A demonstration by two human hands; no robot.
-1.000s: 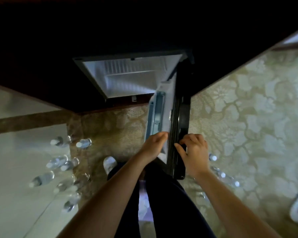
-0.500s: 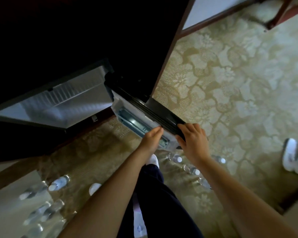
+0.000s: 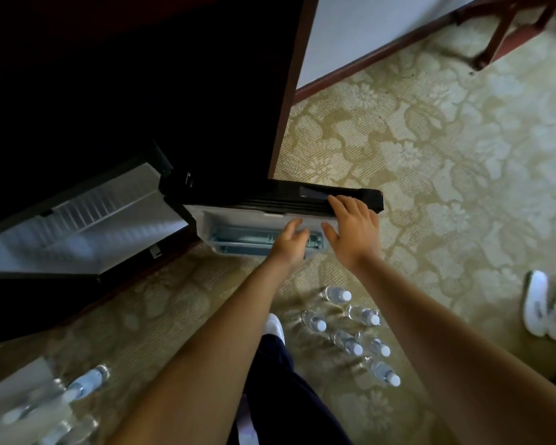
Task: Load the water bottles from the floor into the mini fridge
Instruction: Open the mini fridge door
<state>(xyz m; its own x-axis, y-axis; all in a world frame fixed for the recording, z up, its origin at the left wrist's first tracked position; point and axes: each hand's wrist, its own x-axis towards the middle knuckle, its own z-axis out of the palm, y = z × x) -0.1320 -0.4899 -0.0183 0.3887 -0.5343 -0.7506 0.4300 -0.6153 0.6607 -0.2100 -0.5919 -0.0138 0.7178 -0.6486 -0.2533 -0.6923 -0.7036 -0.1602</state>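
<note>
The right hand [image 3: 353, 234] lies on the top edge of the open mini fridge door [image 3: 270, 205], its fingers [image 3: 344, 207] straight, spread and holding nothing. Just beside it the left hand [image 3: 289, 244] reaches at the door shelf [image 3: 247, 236], fingers [image 3: 294, 224] loosely extended and empty; whether they touch it I cannot tell. The water bottles [image 3: 347, 343] are on the carpet [image 3: 430, 155] below the fingers, between the forearms, more bottles [image 3: 84, 385] lie far left, and the fridge cavity [image 3: 87, 226] opens well left of the left fingers
</note>
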